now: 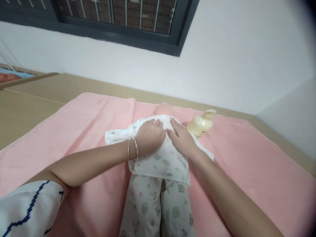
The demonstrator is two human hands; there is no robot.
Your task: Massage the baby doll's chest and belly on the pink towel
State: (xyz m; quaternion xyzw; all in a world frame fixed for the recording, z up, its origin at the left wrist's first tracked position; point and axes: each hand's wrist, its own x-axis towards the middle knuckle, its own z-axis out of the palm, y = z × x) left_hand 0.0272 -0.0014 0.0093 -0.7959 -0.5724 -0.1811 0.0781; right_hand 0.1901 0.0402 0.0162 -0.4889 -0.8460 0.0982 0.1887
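A doll lies on a pink cloth, dressed in a white printed top (160,161) and matching trousers (145,204). The rounded top of its head (164,109) shows past the collar. My left hand (150,136), with two silver bangles at the wrist, rests on the left side of the chest of the top, fingers laid over the fabric. On the right side of the chest lies my right hand (182,136), flat with thumb and fingers apart. The two thumbs nearly meet. Neither hand grips anything that I can see.
Just right of the doll, a pale yellow pump bottle (201,124) stands on the pink cloth (247,164). The cloth covers a wooden surface (32,108). Behind are a white wall and a dark-framed barred window (118,33). Something reddish-brown (9,77) lies at the far left.
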